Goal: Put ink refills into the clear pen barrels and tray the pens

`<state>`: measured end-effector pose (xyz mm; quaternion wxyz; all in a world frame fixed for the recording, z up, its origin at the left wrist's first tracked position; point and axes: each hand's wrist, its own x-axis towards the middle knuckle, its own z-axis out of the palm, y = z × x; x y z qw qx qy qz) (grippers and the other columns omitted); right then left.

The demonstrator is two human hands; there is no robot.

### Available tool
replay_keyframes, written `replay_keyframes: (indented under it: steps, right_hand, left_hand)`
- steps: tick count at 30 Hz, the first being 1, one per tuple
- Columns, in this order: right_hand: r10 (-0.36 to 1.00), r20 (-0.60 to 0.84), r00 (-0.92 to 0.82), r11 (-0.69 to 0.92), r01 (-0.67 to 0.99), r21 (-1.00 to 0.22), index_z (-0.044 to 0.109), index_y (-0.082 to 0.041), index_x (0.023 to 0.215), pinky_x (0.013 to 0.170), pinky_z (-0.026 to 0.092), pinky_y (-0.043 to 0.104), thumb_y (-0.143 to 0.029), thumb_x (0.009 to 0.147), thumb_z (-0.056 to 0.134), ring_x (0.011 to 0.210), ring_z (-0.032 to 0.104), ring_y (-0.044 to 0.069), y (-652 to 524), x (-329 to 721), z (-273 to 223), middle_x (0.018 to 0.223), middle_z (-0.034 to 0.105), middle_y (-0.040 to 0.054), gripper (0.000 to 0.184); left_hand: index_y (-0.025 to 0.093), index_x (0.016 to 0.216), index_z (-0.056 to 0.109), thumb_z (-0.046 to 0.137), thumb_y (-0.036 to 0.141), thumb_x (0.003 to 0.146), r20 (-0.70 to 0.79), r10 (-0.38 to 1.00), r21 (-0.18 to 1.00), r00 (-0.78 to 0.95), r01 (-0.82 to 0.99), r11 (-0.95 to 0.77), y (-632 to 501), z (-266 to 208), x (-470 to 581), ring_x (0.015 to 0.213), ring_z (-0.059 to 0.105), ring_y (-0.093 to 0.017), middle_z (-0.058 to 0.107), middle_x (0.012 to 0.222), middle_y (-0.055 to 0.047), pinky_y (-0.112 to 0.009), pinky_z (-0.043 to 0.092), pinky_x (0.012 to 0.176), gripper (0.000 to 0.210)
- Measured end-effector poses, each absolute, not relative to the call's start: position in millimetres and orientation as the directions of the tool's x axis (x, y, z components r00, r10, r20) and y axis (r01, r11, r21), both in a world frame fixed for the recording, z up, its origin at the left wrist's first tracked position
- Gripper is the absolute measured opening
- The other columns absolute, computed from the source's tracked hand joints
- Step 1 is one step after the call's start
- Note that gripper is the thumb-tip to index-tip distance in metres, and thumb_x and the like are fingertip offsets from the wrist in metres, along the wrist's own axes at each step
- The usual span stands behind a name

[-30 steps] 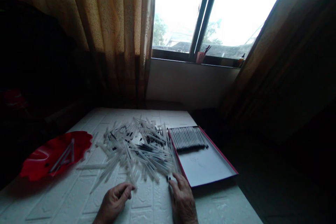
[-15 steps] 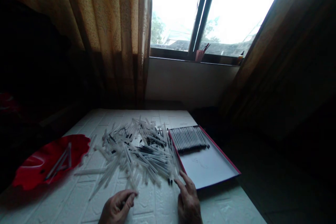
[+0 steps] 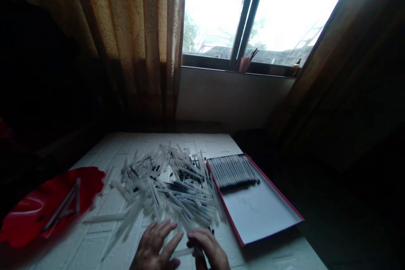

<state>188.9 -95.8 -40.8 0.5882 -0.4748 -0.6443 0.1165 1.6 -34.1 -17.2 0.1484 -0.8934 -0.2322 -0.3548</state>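
Observation:
Just in front of a heap of pen parts point(image 3: 171, 190), both hands are close together at the table's near edge. My left hand point(image 3: 154, 245) is open, its fingers stretched out and spread over the tabletop. Curled in a pinch beside it is my right hand point(image 3: 209, 249); what its fingertips hold, if anything, I cannot make out. A pale strip, perhaps a clear pen barrel point(image 3: 184, 252), shows between the two hands. The heap mixes clear barrels, dark refills point(image 3: 180, 186) and small black caps point(image 3: 213, 231), some lying by my right hand.
To the right, a shallow red-edged box point(image 3: 253, 219) holds a row of pens point(image 3: 236, 171) at its far end. A red scalloped dish point(image 3: 22, 215) with a few pen pieces stands at the left. Behind the white table point(image 3: 72, 244) are a curtain point(image 3: 136, 29) and a window.
My right hand has moved left and its fingers have curled in. My left hand has gone from a pinch to spread fingers, nearer the right one. The view has shifted slightly.

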Motion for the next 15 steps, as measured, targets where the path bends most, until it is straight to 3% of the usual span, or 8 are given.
replay_keyframes:
  steps: [4, 7, 9, 10, 15]
  right_hand:
    - [0.801, 0.589, 0.112, 0.526, 0.341, -0.780, 0.061, -0.022, 0.107, 0.063, 0.057, 0.023, -0.013, 0.089, 0.045, 0.067, 0.069, 0.015, -73.9, 188.6, -2.5, 0.088, 0.068, 0.0052, 0.026]
    - [0.863, 0.504, 0.020, 0.446, 0.436, -0.782, 0.064, -0.020, 0.102, 0.074, 0.056, 0.025, -0.015, 0.090, 0.046, 0.081, 0.070, 0.017, -46.4, 204.3, 24.7, 0.090, 0.070, 0.0061, 0.022]
    - [0.915, 0.401, -0.032, 0.320, 0.662, -0.678, 0.066, -0.018, 0.102, 0.075, 0.054, 0.023, -0.015, 0.091, 0.046, 0.088, 0.069, 0.017, -19.3, 219.5, 35.4, 0.096, 0.072, 0.0072, 0.023]
    - [0.950, 0.309, -0.038, 0.216, 0.796, -0.566, 0.067, -0.020, 0.106, 0.078, 0.053, 0.022, -0.014, 0.091, 0.047, 0.091, 0.068, 0.015, -4.0, 227.3, 37.7, 0.100, 0.072, 0.0058, 0.025]
    - [0.992, 0.126, 0.000, 0.048, 0.925, -0.376, 0.074, -0.020, 0.090, 0.079, 0.049, 0.026, -0.010, 0.087, 0.057, 0.090, 0.069, 0.020, 62.0, 253.0, 30.2, 0.092, 0.074, 0.0054, 0.020]
  left_hand:
    - [0.022, 0.107, 0.064, 0.034, 0.037, 0.103, 0.689, 0.397, 0.088, 0.606, 0.474, -0.876, -28.2, -16.9, 9.0, 0.063, 0.073, -0.013, 0.077, 0.075, 0.000, -0.018, 0.057, 0.063, 0.034]
    - [0.022, 0.105, 0.063, 0.034, 0.034, 0.103, 0.686, 0.510, 0.213, 0.519, 0.528, -0.822, -22.2, -21.4, 5.6, 0.069, 0.075, -0.014, 0.078, 0.080, -0.002, -0.017, 0.058, 0.064, 0.031]
    - [0.022, 0.107, 0.064, 0.035, 0.035, 0.103, 0.676, 0.576, 0.271, 0.460, 0.572, -0.774, -16.6, -27.1, -1.1, 0.073, 0.077, -0.016, 0.079, 0.085, -0.004, -0.019, 0.059, 0.066, 0.032]
    - [0.022, 0.107, 0.064, 0.035, 0.036, 0.103, 0.676, 0.601, 0.293, 0.427, 0.592, -0.751, -13.9, -30.8, -5.1, 0.074, 0.077, -0.017, 0.079, 0.086, -0.005, -0.020, 0.060, 0.066, 0.033]
    - [0.022, 0.108, 0.066, 0.041, 0.042, 0.100, 0.670, 0.677, 0.390, 0.304, 0.632, -0.670, -6.3, -48.7, -19.0, 0.075, 0.077, -0.020, 0.080, 0.088, -0.008, -0.021, 0.061, 0.069, 0.034]
